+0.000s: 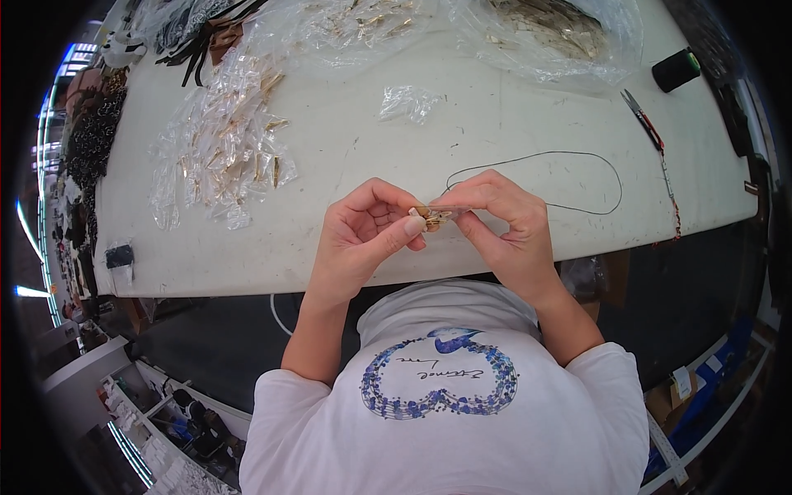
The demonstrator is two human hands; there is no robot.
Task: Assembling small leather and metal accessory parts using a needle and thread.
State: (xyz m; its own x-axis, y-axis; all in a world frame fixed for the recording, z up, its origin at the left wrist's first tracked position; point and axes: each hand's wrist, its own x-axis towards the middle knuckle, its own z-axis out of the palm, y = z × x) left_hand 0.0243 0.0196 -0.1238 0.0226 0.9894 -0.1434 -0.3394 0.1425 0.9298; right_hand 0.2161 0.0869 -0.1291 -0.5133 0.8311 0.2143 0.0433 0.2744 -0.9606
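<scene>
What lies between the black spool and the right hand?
In the head view, from the black spool toward the right hand: the scissors, then a loop of dark cord.

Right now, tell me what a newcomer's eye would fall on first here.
Probably the left hand and right hand, meeting at the centre with their fingertips on a small gold-coloured piece, near the front edge of the pale table. Next might come the glinting heap of clear plastic packets on the table's left side, then the black spool at the upper right.
</scene>
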